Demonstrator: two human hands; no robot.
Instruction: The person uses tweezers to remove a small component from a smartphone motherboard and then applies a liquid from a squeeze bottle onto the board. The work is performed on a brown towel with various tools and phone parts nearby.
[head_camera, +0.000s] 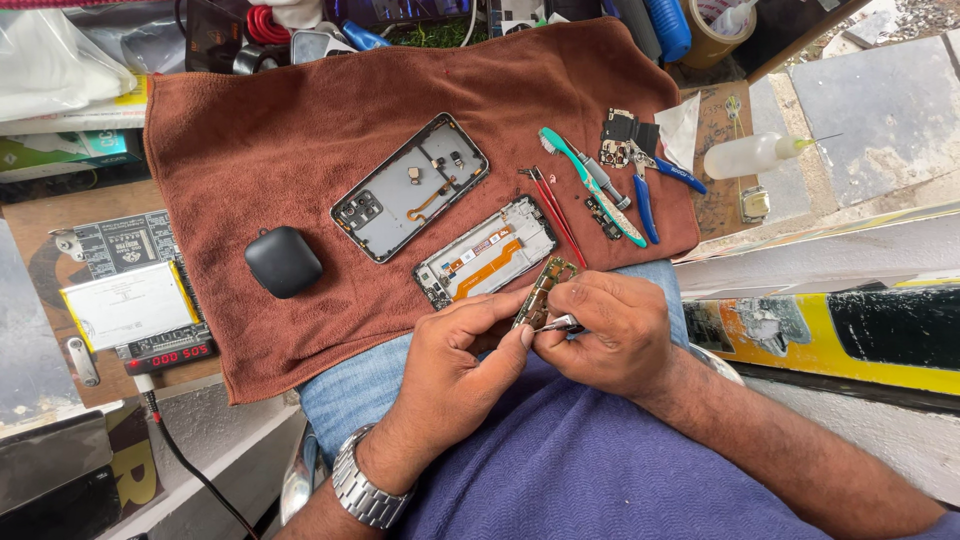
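Circuit board (545, 290) — narrow, green-gold, held upright at the near edge of a brown towel (250, 130) over the lap, just below an opened phone frame (487, 252). Pinched along its lower edge by left hand (455, 365), fingers narrow and closed on it. Right hand (610, 335) closed around metal tweezers (560, 324), tips set against the board's lower part.

Risks, as judged: slip of the tweezer tips across the board, caused by unsupported hands working in the air over the lap; a small part dropped into the towel's pile or between the knees; board flexed by too firm a pinch.

Surroundings, largest first:
- Towel, spread over tabletop and lap, carrying most items.
- Grey phone back cover (410, 187), inner face up, left of centre.
- Phone frame with orange flex strip, touching nothing but the towel, closest obstacle to the hands.
- Dark rounded case (284, 262), well apart to the left.
- Green-handled toothbrush (590, 185), blue-handled pliers (645, 195), red tweezers (553, 210) — clustered right of the frame, within sweep of the right forearm.
- White squeeze bottle (750, 155) off the towel, far right.
- Small loose boards (620, 140) beside the pliers.
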